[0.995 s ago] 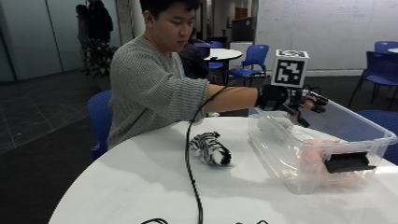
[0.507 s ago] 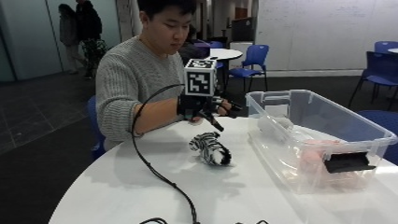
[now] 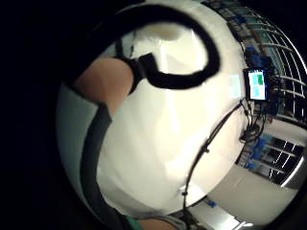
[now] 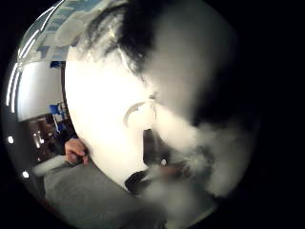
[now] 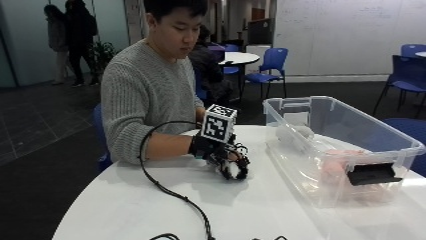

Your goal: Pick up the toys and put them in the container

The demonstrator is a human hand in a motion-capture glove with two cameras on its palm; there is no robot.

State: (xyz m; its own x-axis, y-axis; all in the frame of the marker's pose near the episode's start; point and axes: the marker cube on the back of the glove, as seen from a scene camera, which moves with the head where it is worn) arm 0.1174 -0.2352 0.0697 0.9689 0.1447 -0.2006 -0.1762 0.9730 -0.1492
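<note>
Hand (image 5: pixel 223 156) (right, gloved) is coming down on the striped toy (image 5: pixel 234 170) w/ fingers curling round it; the black-and-white plush is showing below the fingertips and appears to be resting on the table (image 5: pixel 133 210) towards its middle, just beside the container's (image 5: pixel 399 145) near wall. Whether the toy is already lifting off the surface — can't tell from the outside view. Thumb-side palm view is filling up w/ fuzzy white/dark fur (image 4: pixel 190 109), so the toy is sitting right against the palm. Little-finger-side view is showing mostly bare table (image 3: pixel 158 158) and glove strap, no toy.

Container is standing at the table's right edge, clear plastic, open top; a pinkish soft toy (image 5: pixel 346 165) and sth greyish (image 5: pixel 303 132) are lying inside already.

Step in hand, as judged: securing the grasp on the last toy outside the bin.

How to do it well:
- be closing fingers around the plush's body, not just pinching fur — soft toy will prob. squash and slip otherwise;
- be lifting high enough to clear the container's rim before moving across;
- be watching the black cable (image 5: pixel 180 197) trailing across the table from the wrist — could drag or snag on the wall;
- be releasing over the free space inside, away from the pink toy.
</note>
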